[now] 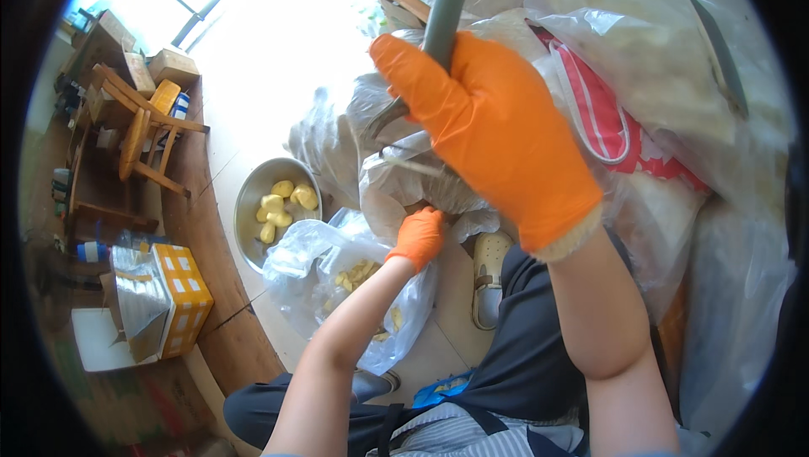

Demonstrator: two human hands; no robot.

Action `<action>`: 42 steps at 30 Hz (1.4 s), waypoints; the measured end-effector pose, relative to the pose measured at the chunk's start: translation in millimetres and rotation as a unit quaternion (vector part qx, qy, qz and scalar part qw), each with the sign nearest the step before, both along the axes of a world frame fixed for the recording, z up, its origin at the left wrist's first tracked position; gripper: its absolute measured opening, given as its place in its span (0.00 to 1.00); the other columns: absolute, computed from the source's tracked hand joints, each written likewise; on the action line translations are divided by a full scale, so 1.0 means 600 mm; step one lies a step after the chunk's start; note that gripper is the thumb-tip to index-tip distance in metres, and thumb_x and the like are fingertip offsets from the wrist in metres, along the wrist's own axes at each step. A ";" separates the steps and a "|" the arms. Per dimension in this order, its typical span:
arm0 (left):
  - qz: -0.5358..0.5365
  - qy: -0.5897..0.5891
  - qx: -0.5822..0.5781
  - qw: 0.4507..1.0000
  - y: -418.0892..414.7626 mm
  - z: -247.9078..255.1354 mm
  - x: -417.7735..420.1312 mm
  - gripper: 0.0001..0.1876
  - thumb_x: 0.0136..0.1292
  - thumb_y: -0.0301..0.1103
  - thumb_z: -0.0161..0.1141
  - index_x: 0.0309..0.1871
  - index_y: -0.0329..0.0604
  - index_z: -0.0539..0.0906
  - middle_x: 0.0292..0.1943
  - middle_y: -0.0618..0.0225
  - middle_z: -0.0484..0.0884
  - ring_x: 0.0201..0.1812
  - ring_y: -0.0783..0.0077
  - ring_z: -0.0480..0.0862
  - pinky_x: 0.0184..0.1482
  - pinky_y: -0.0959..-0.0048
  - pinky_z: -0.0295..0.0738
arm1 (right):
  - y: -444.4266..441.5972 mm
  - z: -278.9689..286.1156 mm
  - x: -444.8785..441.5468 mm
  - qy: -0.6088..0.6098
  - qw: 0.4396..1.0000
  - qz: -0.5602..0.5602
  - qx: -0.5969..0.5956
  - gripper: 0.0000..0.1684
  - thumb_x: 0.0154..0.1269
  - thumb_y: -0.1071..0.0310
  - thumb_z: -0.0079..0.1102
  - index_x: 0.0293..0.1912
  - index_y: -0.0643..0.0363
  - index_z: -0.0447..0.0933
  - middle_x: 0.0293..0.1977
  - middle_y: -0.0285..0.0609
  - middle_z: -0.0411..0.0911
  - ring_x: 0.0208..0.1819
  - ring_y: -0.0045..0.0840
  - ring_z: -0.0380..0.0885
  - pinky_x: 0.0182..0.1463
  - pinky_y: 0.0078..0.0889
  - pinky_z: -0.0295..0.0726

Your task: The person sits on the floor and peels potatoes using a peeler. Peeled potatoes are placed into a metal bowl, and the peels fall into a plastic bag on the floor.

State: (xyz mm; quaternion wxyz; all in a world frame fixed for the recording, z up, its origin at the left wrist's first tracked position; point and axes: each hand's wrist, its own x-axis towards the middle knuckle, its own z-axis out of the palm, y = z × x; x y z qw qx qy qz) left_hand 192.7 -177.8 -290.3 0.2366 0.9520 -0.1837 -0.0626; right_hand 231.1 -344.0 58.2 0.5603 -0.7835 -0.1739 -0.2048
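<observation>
My right hand (499,135), in an orange rubber glove, is raised in front of me and holds a Y-shaped peeler (444,15) by its grey-green handle. The peeler's metal head shows below the thumb. Lower and to the left, my gloved left hand (418,237) is closed at the edge of a translucent plastic bag (385,188); its fingertips are partly hidden. Peeled potatoes (273,203) lie in a round metal basin (245,229). Between the basin and my shoe, a thin plastic bag (291,248) holds yellowish peelings (357,275).
Large filled plastic bags (663,46) and a red patterned cloth (594,97) crowd the right side. A wooden chair (142,135), a yellow-and-white taped box (183,299) and cartons (174,68) stand at left. A blue bag (442,389) lies by my legs; my shoe (490,267) is close to the peelings.
</observation>
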 end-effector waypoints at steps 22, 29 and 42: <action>0.128 0.185 -0.059 0.972 -0.072 -0.031 0.050 0.32 0.62 0.49 0.67 0.63 0.34 0.78 0.55 0.46 0.86 0.56 0.42 0.86 0.60 0.57 0.80 | 0.066 0.018 0.003 0.110 0.982 0.025 -0.154 0.28 0.73 0.41 0.65 0.35 0.60 0.85 0.22 0.48 0.80 0.28 0.44 0.81 0.33 0.44 0.76; 0.138 0.513 -0.645 0.548 0.011 -0.039 -0.034 0.24 0.70 0.50 0.58 0.58 0.38 0.78 0.51 0.59 0.85 0.48 0.59 0.83 0.57 0.61 0.76 | 0.133 0.017 -0.016 0.115 0.988 0.099 -0.040 0.24 0.69 0.47 0.74 0.38 0.61 0.84 0.25 0.37 0.82 0.29 0.26 0.81 0.38 0.31 0.78; 0.167 0.347 -0.818 0.426 0.329 0.356 -0.307 0.33 0.78 0.63 0.50 0.69 0.44 0.74 0.59 0.56 0.81 0.58 0.55 0.80 0.61 0.57 0.77 | 0.336 -0.081 -0.174 0.339 0.864 0.314 0.198 0.23 0.76 0.49 0.64 0.40 0.61 0.86 0.37 0.34 0.88 0.40 0.16 0.81 0.45 0.28 0.79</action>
